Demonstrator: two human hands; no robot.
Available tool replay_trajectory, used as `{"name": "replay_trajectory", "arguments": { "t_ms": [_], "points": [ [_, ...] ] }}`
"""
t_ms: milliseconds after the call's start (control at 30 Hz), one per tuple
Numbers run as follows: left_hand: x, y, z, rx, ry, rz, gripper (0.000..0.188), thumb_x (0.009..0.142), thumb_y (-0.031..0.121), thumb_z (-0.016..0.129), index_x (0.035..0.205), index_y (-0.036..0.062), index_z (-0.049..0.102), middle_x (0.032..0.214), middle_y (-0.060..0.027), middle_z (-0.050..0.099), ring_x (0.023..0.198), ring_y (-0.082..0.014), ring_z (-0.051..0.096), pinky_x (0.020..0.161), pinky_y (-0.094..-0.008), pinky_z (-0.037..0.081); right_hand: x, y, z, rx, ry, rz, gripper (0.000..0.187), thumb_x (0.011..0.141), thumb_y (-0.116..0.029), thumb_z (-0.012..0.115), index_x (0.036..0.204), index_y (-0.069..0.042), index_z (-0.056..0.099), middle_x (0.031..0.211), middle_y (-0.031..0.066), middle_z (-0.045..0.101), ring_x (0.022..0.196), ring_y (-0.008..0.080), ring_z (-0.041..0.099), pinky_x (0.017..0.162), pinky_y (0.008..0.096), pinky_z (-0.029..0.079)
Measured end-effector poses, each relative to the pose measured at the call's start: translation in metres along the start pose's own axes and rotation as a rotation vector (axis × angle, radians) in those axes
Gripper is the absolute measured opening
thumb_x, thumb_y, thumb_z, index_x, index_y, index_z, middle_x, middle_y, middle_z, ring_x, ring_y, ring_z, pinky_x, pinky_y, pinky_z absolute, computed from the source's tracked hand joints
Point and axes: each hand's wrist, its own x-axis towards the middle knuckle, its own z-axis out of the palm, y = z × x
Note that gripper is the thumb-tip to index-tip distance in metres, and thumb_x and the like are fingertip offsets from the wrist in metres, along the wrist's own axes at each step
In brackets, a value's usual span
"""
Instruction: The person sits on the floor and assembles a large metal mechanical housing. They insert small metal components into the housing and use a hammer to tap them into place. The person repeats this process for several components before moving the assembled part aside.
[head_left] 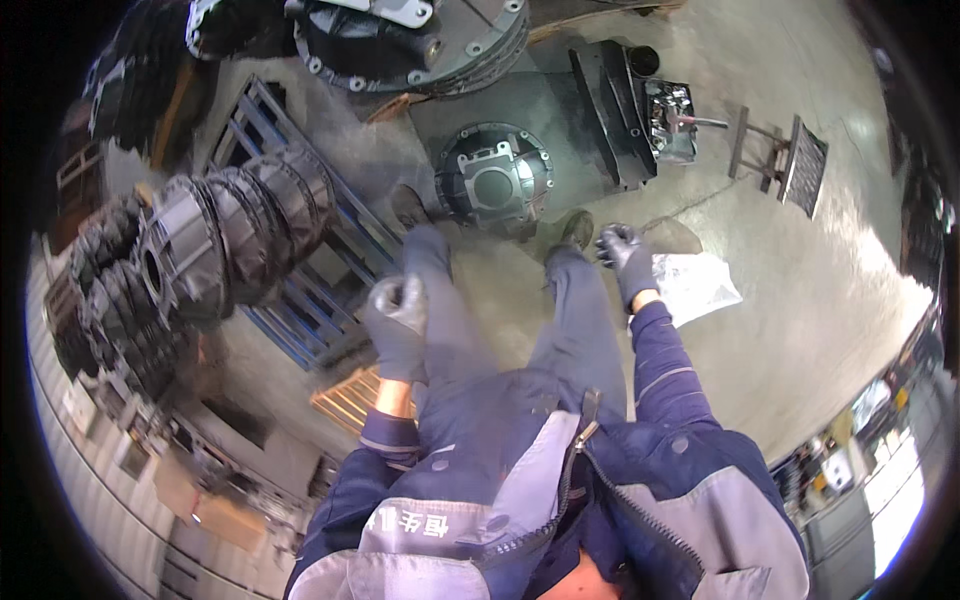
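Note:
My left hand [398, 315], in a grey glove, is raised over my left thigh. Its fingers are curled in, and no object shows in it. On the other side, my right hand [625, 258] wears a dark glove and is held out past my right knee. Its fingers are bent inward; whatever they might hold is too small to make out. On the floor ahead, between and beyond my feet, lies a round metal housing [493, 182] with a bolt-hole rim and a lighter, square-flanged centre. Both hands are apart from it.
Stacked ribbed housings [225, 225] stand on a blue pallet [300, 325] at left. A larger round casing [410, 60] sits at the far side. Beyond, to the right, are a dark metal bracket [610, 115], a parts tray [672, 140], a stand [800, 165] and a white sheet [700, 288].

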Motion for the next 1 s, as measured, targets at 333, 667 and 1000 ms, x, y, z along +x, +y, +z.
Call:
{"name": "replay_trajectory", "arguments": {
  "t_ms": [333,667,1000],
  "points": [
    [-0.019,-0.122,0.173,0.078,-0.115,0.111,0.020,0.086,0.022,0.076,0.095,0.0040,0.075,0.098,-0.0195,0.072,0.093,-0.0394,0.069,0.084,-0.0463,0.055,0.154,0.077,0.161,0.207,-0.224,0.482,0.025,0.103,-0.033,0.060,0.111,-0.011,0.066,0.096,0.0075,0.072,0.075,0.0228,0.069,0.063,0.0356,0.058],
    [0.040,-0.234,0.220,0.085,-0.193,-0.060,0.024,0.088,0.028,0.071,0.094,0.0056,0.078,0.086,-0.0221,0.072,0.078,-0.0407,0.070,0.074,-0.0477,0.055,0.358,0.203,0.278,0.589,-0.258,0.433,0.060,0.098,-0.045,0.063,0.143,-0.008,0.049,0.119,0.0117,0.066,0.109,0.0279,0.063,0.092,0.0433,0.052],
    [0.039,-0.279,0.198,-0.064,0.087,-0.133,0.036,0.095,0.018,0.072,0.127,0.0036,0.066,0.108,-0.0166,0.073,0.098,-0.0245,0.071,0.087,-0.0371,0.056,0.269,0.169,0.272,0.730,-0.130,0.175,0.023,0.100,-0.040,0.062,0.109,-0.020,0.054,0.089,0.0003,0.054,0.082,0.0186,0.053,0.084,0.0397,0.053]
  ]
}}
